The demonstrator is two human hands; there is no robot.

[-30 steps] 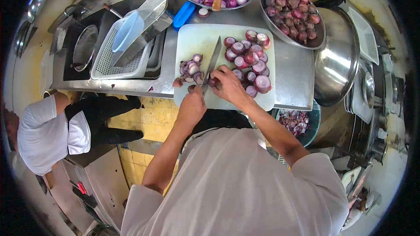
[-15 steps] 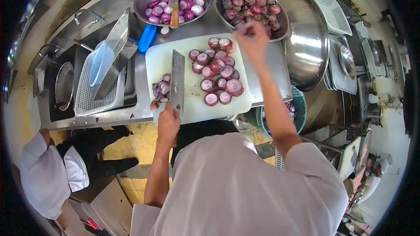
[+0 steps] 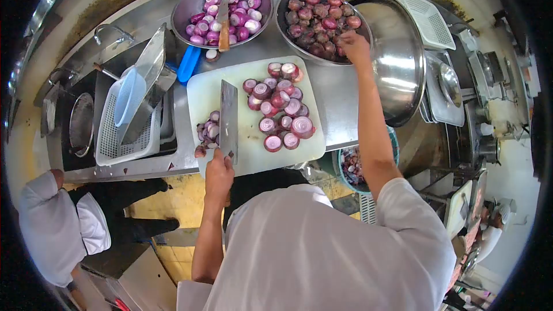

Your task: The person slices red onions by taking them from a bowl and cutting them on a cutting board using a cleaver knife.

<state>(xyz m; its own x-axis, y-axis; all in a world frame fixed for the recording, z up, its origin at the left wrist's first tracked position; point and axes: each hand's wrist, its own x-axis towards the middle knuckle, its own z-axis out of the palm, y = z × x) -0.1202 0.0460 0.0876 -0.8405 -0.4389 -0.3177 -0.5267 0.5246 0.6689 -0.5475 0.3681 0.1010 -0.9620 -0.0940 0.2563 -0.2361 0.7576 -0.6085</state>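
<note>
My left hand [image 3: 219, 175] is closed around the handle of a cleaver [image 3: 228, 121], its broad blade lying over the white cutting board [image 3: 253, 164]. Left of the blade sits a small pile of onion trimmings [image 3: 208, 131]. Red onions with cut ends [image 3: 282, 101] are grouped on the board's right half. At the right side of a metal bowl [image 3: 282, 23] of unpeeled red onions [image 3: 322, 17], my right hand [image 3: 355, 48] has its fingers curled down onto an onion, the fingertips partly hidden.
Peeled onions fill another bowl [image 3: 180, 14], a knife [image 3: 223, 26] resting on them. A blue-handled thing [image 3: 188, 63] and one onion [image 3: 212, 55] lie below it. Sinks with a white basket [image 3: 106, 150] are left, a large steel pot [image 3: 397, 57] right. A co-worker [image 3: 52, 224] stands at left.
My right hand has moved from between the board and the bowl to the onions at the bowl's right side. The left hand keeps the cleaver in place. The view has shifted slightly.
</note>
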